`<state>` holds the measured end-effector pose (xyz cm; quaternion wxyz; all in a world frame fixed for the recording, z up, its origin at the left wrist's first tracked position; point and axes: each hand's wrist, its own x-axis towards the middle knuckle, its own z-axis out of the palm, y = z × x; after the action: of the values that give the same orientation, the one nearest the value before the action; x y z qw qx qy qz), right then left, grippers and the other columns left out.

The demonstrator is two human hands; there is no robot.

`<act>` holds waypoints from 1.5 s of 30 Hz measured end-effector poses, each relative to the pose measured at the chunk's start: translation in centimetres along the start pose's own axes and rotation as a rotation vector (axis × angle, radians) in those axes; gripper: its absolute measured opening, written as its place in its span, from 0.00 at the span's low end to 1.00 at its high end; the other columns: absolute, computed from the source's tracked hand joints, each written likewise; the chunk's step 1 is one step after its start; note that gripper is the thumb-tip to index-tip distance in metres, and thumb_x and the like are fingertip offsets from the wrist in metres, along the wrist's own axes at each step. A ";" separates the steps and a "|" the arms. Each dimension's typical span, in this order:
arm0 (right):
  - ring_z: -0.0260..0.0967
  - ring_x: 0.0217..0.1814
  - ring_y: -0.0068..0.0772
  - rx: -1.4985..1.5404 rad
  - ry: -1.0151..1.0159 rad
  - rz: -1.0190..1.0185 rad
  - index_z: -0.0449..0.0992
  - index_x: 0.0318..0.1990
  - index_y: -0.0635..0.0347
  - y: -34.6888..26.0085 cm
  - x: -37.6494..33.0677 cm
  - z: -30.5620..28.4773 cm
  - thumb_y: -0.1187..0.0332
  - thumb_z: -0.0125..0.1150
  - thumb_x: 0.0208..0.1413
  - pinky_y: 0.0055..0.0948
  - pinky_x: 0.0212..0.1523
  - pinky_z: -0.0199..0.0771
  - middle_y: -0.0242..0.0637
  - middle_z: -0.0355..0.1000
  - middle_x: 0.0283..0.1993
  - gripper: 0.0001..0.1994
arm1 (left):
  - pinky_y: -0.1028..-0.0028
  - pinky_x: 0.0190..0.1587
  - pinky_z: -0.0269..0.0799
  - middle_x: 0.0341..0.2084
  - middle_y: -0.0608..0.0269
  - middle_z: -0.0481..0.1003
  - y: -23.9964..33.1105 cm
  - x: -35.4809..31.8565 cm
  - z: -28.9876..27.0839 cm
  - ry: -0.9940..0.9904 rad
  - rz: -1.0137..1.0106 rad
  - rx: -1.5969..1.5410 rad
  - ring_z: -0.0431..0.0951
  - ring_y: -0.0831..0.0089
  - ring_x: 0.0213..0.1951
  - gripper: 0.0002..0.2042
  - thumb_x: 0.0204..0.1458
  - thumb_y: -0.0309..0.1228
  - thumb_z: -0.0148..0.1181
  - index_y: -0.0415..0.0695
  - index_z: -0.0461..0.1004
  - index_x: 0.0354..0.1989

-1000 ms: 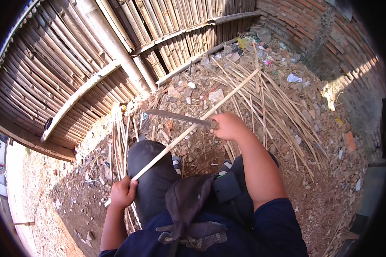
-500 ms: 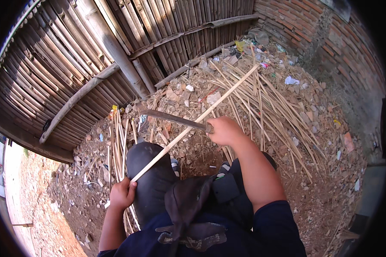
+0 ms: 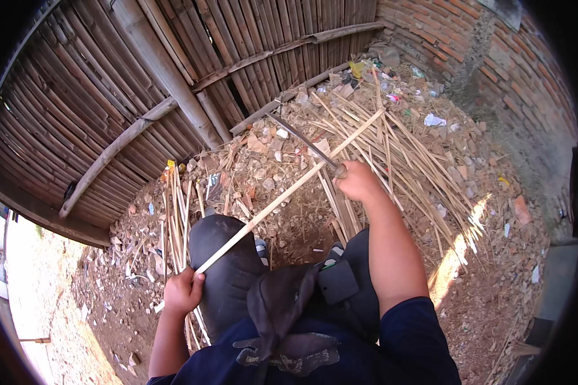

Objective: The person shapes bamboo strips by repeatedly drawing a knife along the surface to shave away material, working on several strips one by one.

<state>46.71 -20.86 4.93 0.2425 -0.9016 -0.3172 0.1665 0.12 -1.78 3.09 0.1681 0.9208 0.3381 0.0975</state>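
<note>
My left hand (image 3: 183, 292) grips the near end of a long pale bamboo strip (image 3: 263, 213) beside my left knee. The strip slants up and to the right across my left thigh. In my right hand (image 3: 357, 180) is a machete (image 3: 298, 136), held by its handle. Its dark blade points up and to the left and crosses the strip toward the strip's far end, where the two appear to touch. A large heap of similar bamboo strips (image 3: 417, 173) lies beyond my right hand.
A smaller bundle of strips (image 3: 175, 218) lies left of my left knee. Stones and litter, including a white scrap (image 3: 434, 120), cover the ground. A bamboo wall (image 3: 109, 96) stands at the far left and a brick wall (image 3: 494, 70) at the far right.
My right hand has moved away and to the right, carrying the machete along the strip. The blade now tilts more steeply away from me. My left hand has stayed in place.
</note>
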 end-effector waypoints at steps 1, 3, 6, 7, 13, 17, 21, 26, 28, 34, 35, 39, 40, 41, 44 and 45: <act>0.76 0.52 0.55 -0.016 -0.011 -0.016 0.78 0.53 0.57 -0.2 0.1 0.2 0.60 0.68 0.53 0.47 0.55 0.76 0.52 0.79 0.48 0.21 | 0.50 0.25 0.69 0.14 0.45 0.71 0.1 0.0 0.1 0.001 0.001 -0.002 0.75 0.41 0.21 0.20 0.62 0.43 0.58 0.41 0.67 0.23; 0.76 0.52 0.55 -0.038 -0.054 -0.066 0.79 0.52 0.57 -1.4 -0.5 0.4 0.60 0.67 0.53 0.47 0.54 0.76 0.51 0.79 0.47 0.19 | 0.50 0.25 0.69 0.14 0.46 0.71 0.2 0.1 0.0 -0.001 -0.006 0.008 0.75 0.41 0.21 0.20 0.62 0.43 0.58 0.41 0.67 0.23; 0.77 0.50 0.55 -0.070 -0.090 -0.155 0.80 0.48 0.54 -3.9 -2.5 0.8 0.61 0.67 0.52 0.48 0.51 0.77 0.50 0.79 0.45 0.16 | 0.50 0.25 0.68 0.13 0.46 0.70 0.5 -0.1 -0.1 -0.002 -0.013 0.008 0.75 0.41 0.21 0.20 0.62 0.43 0.58 0.41 0.67 0.23; 0.77 0.50 0.54 -0.135 -0.159 -0.224 0.80 0.48 0.53 -4.2 -2.6 1.2 0.61 0.67 0.51 0.48 0.51 0.77 0.49 0.79 0.46 0.16 | 0.50 0.25 0.68 0.13 0.46 0.70 0.4 -0.1 -0.1 -0.003 -0.011 0.008 0.75 0.41 0.21 0.20 0.62 0.43 0.58 0.41 0.67 0.23; 0.77 0.52 0.53 -0.104 -0.199 -0.253 0.81 0.50 0.49 -3.6 -1.9 1.2 0.60 0.69 0.51 0.48 0.52 0.77 0.48 0.79 0.46 0.18 | 0.51 0.24 0.67 0.13 0.47 0.70 -0.4 -0.3 0.4 0.010 0.002 -0.051 0.74 0.42 0.20 0.19 0.62 0.41 0.58 0.41 0.66 0.23; 0.77 0.52 0.53 -0.052 0.004 -0.122 0.80 0.52 0.52 0.6 0.4 0.4 0.59 0.68 0.53 0.46 0.53 0.77 0.49 0.79 0.48 0.19 | 0.51 0.23 0.67 0.13 0.47 0.69 -0.1 -0.1 0.6 0.035 0.021 -0.055 0.74 0.42 0.20 0.19 0.62 0.41 0.59 0.42 0.66 0.23; 0.77 0.51 0.54 0.053 0.002 -0.008 0.79 0.54 0.55 0.2 0.3 -0.3 0.60 0.67 0.54 0.46 0.53 0.77 0.51 0.79 0.48 0.20 | 0.51 0.25 0.68 0.15 0.45 0.71 0.1 -0.2 0.3 0.000 0.001 -0.017 0.75 0.40 0.22 0.20 0.64 0.42 0.54 0.41 0.66 0.25; 0.77 0.48 0.54 -0.044 -0.004 -0.198 0.81 0.49 0.53 -3.3 -2.5 0.6 0.63 0.65 0.52 0.48 0.50 0.77 0.50 0.79 0.41 0.16 | 0.51 0.23 0.67 0.13 0.47 0.69 0.1 -0.2 0.4 0.031 0.012 -0.025 0.74 0.42 0.19 0.19 0.62 0.41 0.58 0.41 0.66 0.24; 0.78 0.46 0.53 -0.086 -0.067 -0.209 0.81 0.44 0.52 -5.2 -3.7 0.8 0.65 0.65 0.49 0.50 0.47 0.78 0.48 0.79 0.38 0.13 | 0.51 0.24 0.66 0.13 0.47 0.69 0.0 -0.3 0.3 0.034 0.008 -0.067 0.74 0.42 0.20 0.19 0.62 0.41 0.58 0.41 0.66 0.24; 0.79 0.45 0.52 -0.001 -0.134 -0.161 0.82 0.47 0.53 -2.8 -1.0 1.2 0.63 0.67 0.51 0.48 0.48 0.77 0.48 0.79 0.37 0.15 | 0.51 0.25 0.68 0.13 0.46 0.70 0.5 -0.1 0.1 0.014 -0.023 -0.031 0.75 0.41 0.21 0.19 0.63 0.41 0.57 0.41 0.66 0.25; 0.78 0.48 0.53 0.018 -0.104 -0.108 0.81 0.52 0.54 -2.2 -0.5 0.9 0.61 0.67 0.54 0.47 0.51 0.77 0.51 0.79 0.41 0.18 | 0.51 0.25 0.69 0.14 0.47 0.71 0.7 -0.2 0.1 0.013 -0.029 -0.035 0.76 0.41 0.22 0.19 0.63 0.42 0.57 0.41 0.67 0.25; 0.77 0.51 0.54 -0.093 -0.063 -0.055 0.79 0.54 0.54 -2.3 -0.7 0.9 0.61 0.67 0.53 0.47 0.52 0.77 0.51 0.79 0.48 0.20 | 0.51 0.25 0.69 0.14 0.47 0.71 0.6 -0.2 0.0 0.008 -0.035 -0.004 0.76 0.41 0.22 0.19 0.63 0.42 0.57 0.41 0.67 0.25; 0.77 0.51 0.54 -0.096 -0.065 -0.053 0.79 0.54 0.54 -2.9 -1.3 1.0 0.61 0.67 0.53 0.47 0.52 0.77 0.51 0.79 0.48 0.20 | 0.51 0.26 0.69 0.15 0.47 0.72 0.4 -0.2 -0.1 0.008 -0.028 -0.005 0.76 0.41 0.22 0.19 0.63 0.42 0.57 0.41 0.67 0.25; 0.77 0.51 0.53 -0.134 -0.100 -0.076 0.79 0.53 0.53 -4.4 -2.5 1.0 0.62 0.67 0.53 0.47 0.52 0.78 0.51 0.79 0.47 0.19 | 0.51 0.26 0.69 0.15 0.47 0.72 0.2 -0.4 0.0 0.008 -0.025 -0.007 0.76 0.41 0.22 0.19 0.63 0.42 0.57 0.41 0.67 0.25; 0.78 0.50 0.52 -0.207 -0.181 -0.201 0.80 0.47 0.52 -4.9 -2.9 2.2 0.63 0.65 0.54 0.48 0.50 0.78 0.48 0.80 0.43 0.14 | 0.51 0.26 0.69 0.15 0.46 0.72 0.5 -0.4 -0.4 -0.003 -0.027 -0.021 0.76 0.40 0.22 0.19 0.63 0.43 0.57 0.41 0.67 0.25; 0.78 0.48 0.52 -0.227 -0.174 -0.272 0.80 0.46 0.52 -4.8 -2.8 2.2 0.63 0.65 0.54 0.48 0.49 0.78 0.47 0.80 0.42 0.12 | 0.51 0.26 0.69 0.15 0.46 0.72 0.1 -0.4 -0.3 0.000 -0.031 -0.018 0.76 0.40 0.22 0.19 0.63 0.43 0.57 0.41 0.67 0.25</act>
<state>41.29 -18.66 6.17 0.1310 -0.8543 -0.4724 0.1727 -0.18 -2.09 3.37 0.1777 0.9139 0.3517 0.0978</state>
